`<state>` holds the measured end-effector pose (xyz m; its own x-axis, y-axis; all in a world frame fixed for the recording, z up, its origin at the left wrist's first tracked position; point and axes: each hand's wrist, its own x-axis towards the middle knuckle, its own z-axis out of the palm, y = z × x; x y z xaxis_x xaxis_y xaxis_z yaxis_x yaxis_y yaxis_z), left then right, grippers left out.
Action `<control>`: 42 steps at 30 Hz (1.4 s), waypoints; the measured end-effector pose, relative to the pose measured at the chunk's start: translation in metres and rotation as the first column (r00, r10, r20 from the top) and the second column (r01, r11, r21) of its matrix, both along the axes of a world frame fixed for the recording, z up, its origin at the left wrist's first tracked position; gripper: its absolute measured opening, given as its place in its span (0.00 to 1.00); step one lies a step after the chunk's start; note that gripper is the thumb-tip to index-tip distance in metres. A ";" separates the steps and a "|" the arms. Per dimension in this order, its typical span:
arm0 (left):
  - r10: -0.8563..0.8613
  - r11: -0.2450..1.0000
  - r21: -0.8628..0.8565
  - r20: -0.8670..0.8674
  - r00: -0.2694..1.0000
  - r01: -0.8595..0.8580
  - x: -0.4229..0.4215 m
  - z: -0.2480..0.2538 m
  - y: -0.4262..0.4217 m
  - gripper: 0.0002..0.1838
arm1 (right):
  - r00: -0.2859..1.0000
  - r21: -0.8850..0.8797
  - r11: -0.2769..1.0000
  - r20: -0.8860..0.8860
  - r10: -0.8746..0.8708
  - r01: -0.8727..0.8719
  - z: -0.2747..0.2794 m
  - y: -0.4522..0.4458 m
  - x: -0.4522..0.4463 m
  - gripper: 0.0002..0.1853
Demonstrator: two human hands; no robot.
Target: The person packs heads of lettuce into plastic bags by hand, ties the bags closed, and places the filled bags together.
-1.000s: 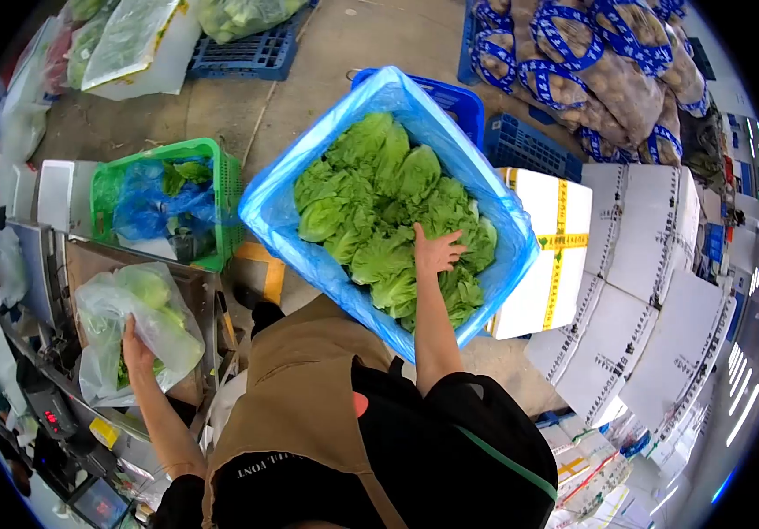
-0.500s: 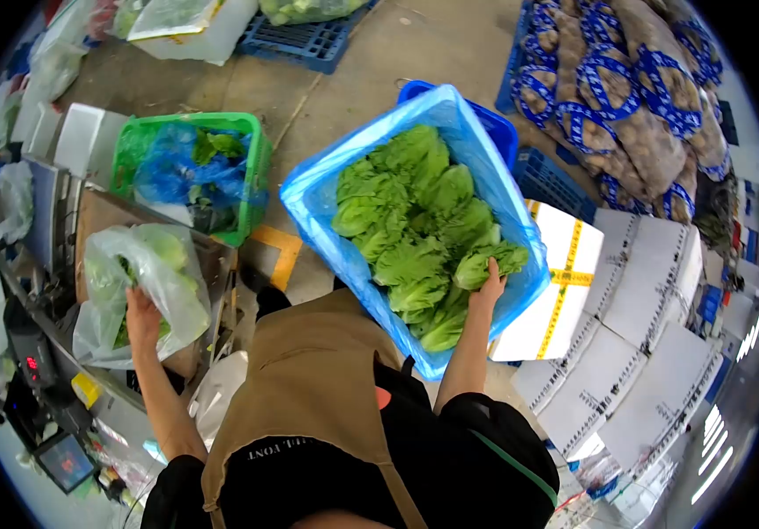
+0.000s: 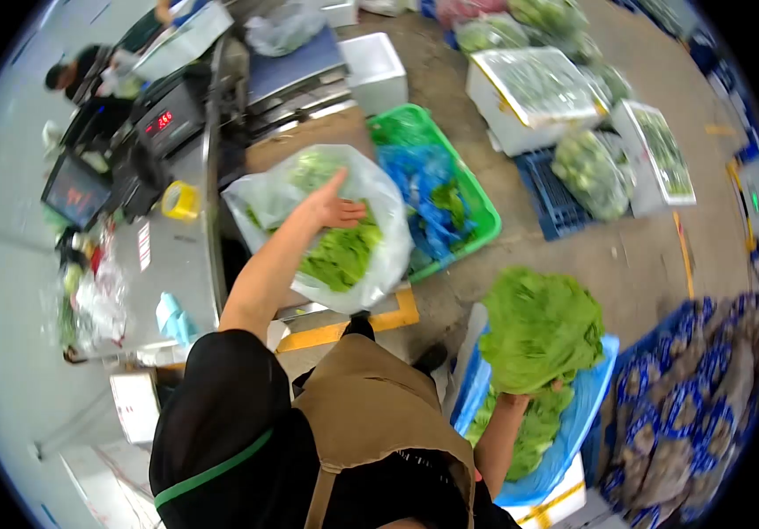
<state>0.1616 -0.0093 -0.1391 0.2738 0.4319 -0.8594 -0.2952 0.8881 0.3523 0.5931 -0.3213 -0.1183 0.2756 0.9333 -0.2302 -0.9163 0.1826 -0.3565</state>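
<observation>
My left hand (image 3: pixel 331 210) is over the mouth of a clear plastic bag (image 3: pixel 388 251), fingers apart and holding nothing. Green leafy lettuce (image 3: pixel 340 256) shows inside the bag, which rests on a brown board (image 3: pixel 296 139). Whether the hand touches the leaves, I cannot tell. On the right, my right hand (image 3: pixel 513 400) grips a large head of lettuce (image 3: pixel 543 331) from its lower end, with the fingers mostly hidden by leaves. This head is raised above a bin lined with blue plastic (image 3: pixel 595 388), where more lettuce (image 3: pixel 534 436) lies.
A green crate (image 3: pixel 481 207) with blue plastic stands beside the bag. To the left is a metal counter (image 3: pixel 177 273) with yellow tape (image 3: pixel 181 201) and a red-lit display (image 3: pixel 161 122). Foam boxes (image 3: pixel 534 115) stand farther back; filled sacks (image 3: pixel 688 406) lie at right.
The view has swung left. My right hand has lifted a lettuce head up from the bin. My left hand has shifted over the bag's mouth, with its fingers spread.
</observation>
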 end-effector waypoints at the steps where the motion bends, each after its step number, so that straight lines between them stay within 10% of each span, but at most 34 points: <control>1: -0.068 0.998 -0.011 -0.019 0.998 0.068 -0.003 -0.011 0.007 0.59 | 0.992 0.066 0.990 0.040 0.121 -0.123 0.003 0.029 -0.029 0.39; 5: -0.330 0.936 0.044 -0.243 0.912 0.350 -0.019 -0.027 0.036 0.46 | 0.753 0.273 0.709 0.355 0.554 -0.650 0.000 0.142 -0.164 0.40; 7: -0.537 0.831 -0.026 -0.292 0.791 0.555 -0.026 -0.019 0.054 0.40 | 0.396 0.072 0.413 0.469 0.789 -0.908 -0.013 0.183 -0.214 0.42; 9: -0.516 0.360 0.398 -0.669 0.535 0.844 -0.033 -0.025 0.075 0.41 | 0.007 -0.218 0.160 0.569 0.822 -0.963 0.000 0.214 -0.253 0.43; 11: -0.120 -0.070 0.431 -0.899 0.421 0.900 -0.030 -0.024 0.080 0.45 | -0.312 -0.499 0.073 0.642 0.701 -0.864 0.040 0.230 -0.286 0.41; 14: 0.547 -0.200 0.001 -0.829 0.113 0.980 -0.007 0.026 0.057 0.48 | -0.127 -0.315 0.109 0.642 0.756 -0.943 0.000 0.238 -0.314 0.44; 18: 0.341 -0.178 0.288 -0.879 0.334 0.941 0.018 0.011 0.091 0.45 | -0.090 -0.350 0.382 0.826 0.556 -0.855 0.009 0.260 -0.321 0.45; 21: 0.712 -0.452 0.051 -0.581 0.395 0.891 0.027 0.061 0.098 0.31 | -0.152 -0.370 0.554 0.904 0.399 -0.746 0.019 0.275 -0.318 0.47; 24: 0.008 -0.528 0.000 -1.000 0.006 0.849 0.057 0.043 0.116 0.14 | -0.375 -0.412 0.719 0.900 0.224 -0.559 0.011 0.285 -0.313 0.49; 25: 0.035 -0.480 0.237 -0.957 0.289 0.845 0.056 0.040 0.116 0.08 | -0.521 -0.450 0.766 0.835 0.178 -0.459 0.014 0.286 -0.312 0.49; 28: 0.177 -0.585 0.366 -0.813 0.555 0.724 0.064 0.050 0.126 0.10 | -0.775 -0.487 0.854 0.606 0.180 -0.182 -0.016 0.284 -0.295 0.52; 30: 0.218 -0.643 0.239 -0.854 0.472 0.728 0.061 0.051 0.119 0.09 | -0.846 -0.463 0.886 0.460 0.269 0.030 -0.061 0.280 -0.282 0.53; 37: 0.327 -0.627 0.118 -0.857 0.398 0.770 0.054 0.063 0.104 0.05 | -0.641 -0.639 0.764 0.623 0.448 -0.088 -0.073 0.293 -0.260 0.51; 40: 0.361 -0.642 0.075 -0.848 0.388 0.763 0.050 0.071 0.093 0.04 | -0.073 -0.609 0.592 0.727 0.683 -0.527 -0.088 0.305 -0.250 0.48; 42: 0.352 -0.633 0.086 -0.853 0.386 0.769 0.048 0.070 0.098 0.03 | -0.185 -0.506 0.732 0.859 0.478 -0.456 -0.109 0.306 -0.270 0.43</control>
<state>0.2093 0.0886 -0.0689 0.8758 0.4149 0.2468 0.3894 -0.9093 0.1469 0.3233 -0.0156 -0.2272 -0.2765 0.9266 -0.2547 0.3968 -0.1313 -0.9085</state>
